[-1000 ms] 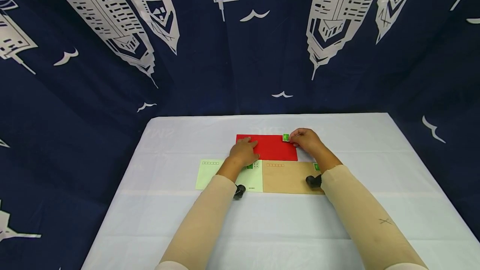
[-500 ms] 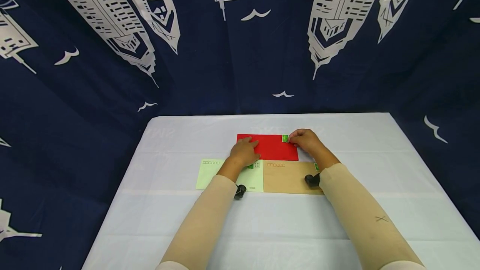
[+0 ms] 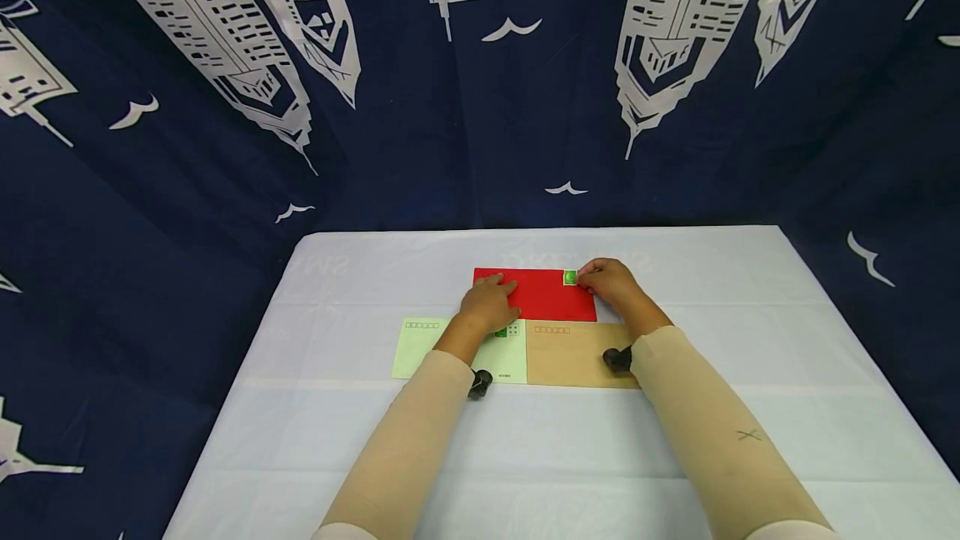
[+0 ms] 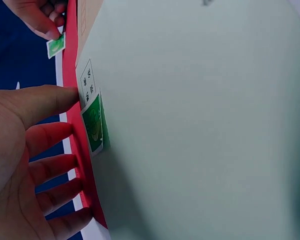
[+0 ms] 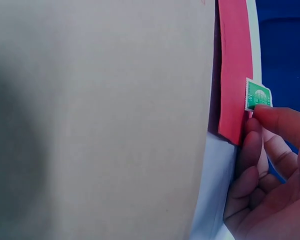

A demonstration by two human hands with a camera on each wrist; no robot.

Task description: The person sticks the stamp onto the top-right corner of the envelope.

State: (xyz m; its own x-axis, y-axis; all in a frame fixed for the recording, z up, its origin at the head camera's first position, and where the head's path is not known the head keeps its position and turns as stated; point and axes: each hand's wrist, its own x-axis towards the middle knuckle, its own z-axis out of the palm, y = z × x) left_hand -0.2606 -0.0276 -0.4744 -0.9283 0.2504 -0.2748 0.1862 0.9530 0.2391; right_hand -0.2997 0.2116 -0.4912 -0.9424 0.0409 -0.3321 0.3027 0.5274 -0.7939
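A red envelope [image 3: 543, 298] lies at the back of the table. My left hand [image 3: 486, 307] rests on its left part, fingers spread and pressing it with their tips. At the envelope's top right corner my right hand [image 3: 611, 283] pinches a small green stamp [image 5: 258, 94] between thumb and finger. In the right wrist view the stamp looks tilted; whether its far edge touches the envelope I cannot tell. Nearer lies a pale green envelope [image 3: 422, 350], partly under my left wrist, bearing another green stamp [image 4: 94, 124] whose edge stands up a little.
A brown envelope [image 3: 570, 357] lies right of the pale green one, its upper right corner behind my right wrist. A white cloth [image 3: 337, 415] covers the table. Behind hangs a dark blue curtain [image 3: 465, 140] with white buildings and birds.
The stamp in my right hand has shifted very slightly left and nearer. My right forearm has swung inward, covering the brown envelope's stamp. My left hand keeps its place.
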